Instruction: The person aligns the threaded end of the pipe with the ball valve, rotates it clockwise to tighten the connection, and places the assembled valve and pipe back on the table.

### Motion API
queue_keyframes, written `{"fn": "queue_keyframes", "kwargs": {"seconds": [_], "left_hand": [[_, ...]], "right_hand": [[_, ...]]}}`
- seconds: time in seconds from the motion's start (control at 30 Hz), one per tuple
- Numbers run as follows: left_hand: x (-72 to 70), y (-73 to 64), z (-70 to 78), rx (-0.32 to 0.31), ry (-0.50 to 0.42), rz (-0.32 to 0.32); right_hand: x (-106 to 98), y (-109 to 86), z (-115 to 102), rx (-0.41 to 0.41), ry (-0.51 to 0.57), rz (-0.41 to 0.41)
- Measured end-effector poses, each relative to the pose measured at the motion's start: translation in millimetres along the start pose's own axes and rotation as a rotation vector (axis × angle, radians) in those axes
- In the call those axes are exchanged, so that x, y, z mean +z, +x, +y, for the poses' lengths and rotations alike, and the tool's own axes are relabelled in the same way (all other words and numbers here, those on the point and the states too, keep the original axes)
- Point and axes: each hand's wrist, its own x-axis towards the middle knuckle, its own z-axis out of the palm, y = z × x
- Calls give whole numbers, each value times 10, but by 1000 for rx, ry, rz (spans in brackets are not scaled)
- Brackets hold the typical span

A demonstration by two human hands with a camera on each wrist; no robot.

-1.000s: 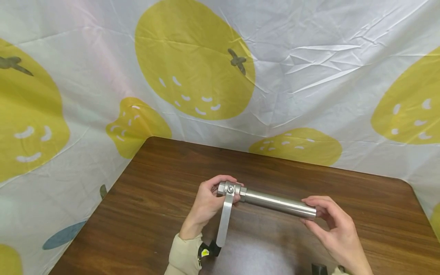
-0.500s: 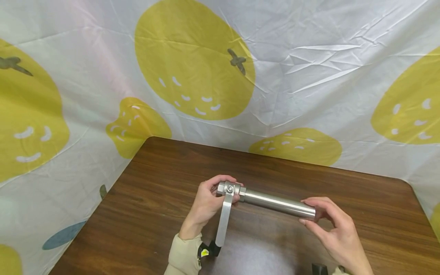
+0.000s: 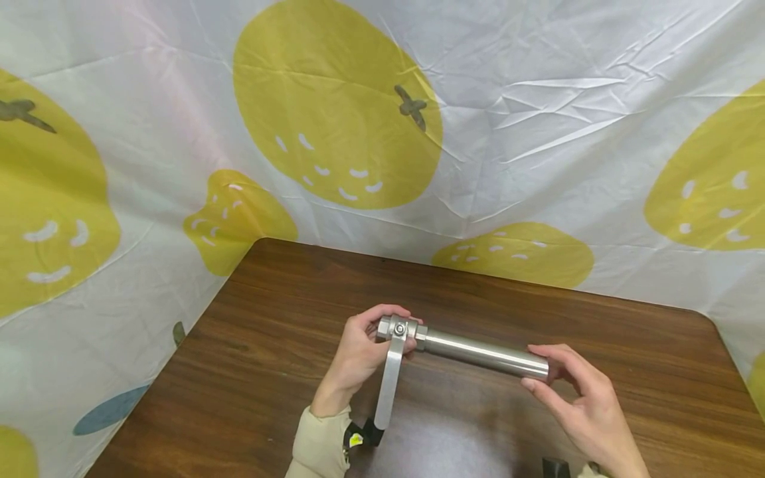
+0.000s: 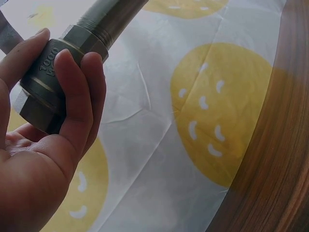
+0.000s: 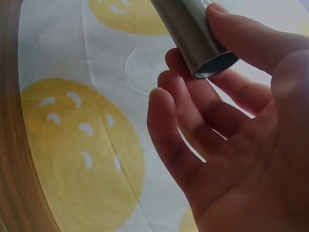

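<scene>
A steel ball valve (image 3: 402, 327) sits in my left hand (image 3: 357, 355), its fingers curled round the hex-ended body. Raised markings, including "1000", show on the valve body (image 4: 47, 72) in the left wrist view. The flat lever handle (image 3: 390, 388) points down toward my left wrist. Joined to the valve's right end is a smooth steel pipe (image 3: 481, 353), with some thread visible at the joint. My right hand (image 3: 588, 395) pinches the pipe's far end between thumb and fingers. In the right wrist view the pipe's open end (image 5: 217, 65) shows as hollow.
A brown wood-grain table (image 3: 287, 305) lies beneath both hands. White cloth with yellow fruit prints (image 3: 340, 106) hangs behind it and along its left side. Black wrist-worn gear (image 3: 372, 433) sits near the lever's tip.
The right fingers and thumb shift slightly at the pipe's end. Valve, pipe and left hand stay almost where they were.
</scene>
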Motion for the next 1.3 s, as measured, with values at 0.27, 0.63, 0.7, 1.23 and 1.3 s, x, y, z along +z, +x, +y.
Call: {"fn": "queue_keyframes", "kwargs": {"seconds": [0.27, 0.63, 0.7, 1.23, 1.3], "left_hand": [[3, -1, 3, -1, -11, -6], [2, 7, 2, -9, -13, -3], [1, 7, -1, -9, -12, -2], [3, 11, -8, -10, 7, 18], [4, 10, -4, -11, 5, 18]], "right_hand": [[-7, -6, -34, 54, -65, -15], [-19, -9, -66, 157, -132, -49], [-21, -16, -54, 164, -128, -55], [12, -4, -35, 94, -13, -44], [16, -9, -41, 105, -2, -45]]}}
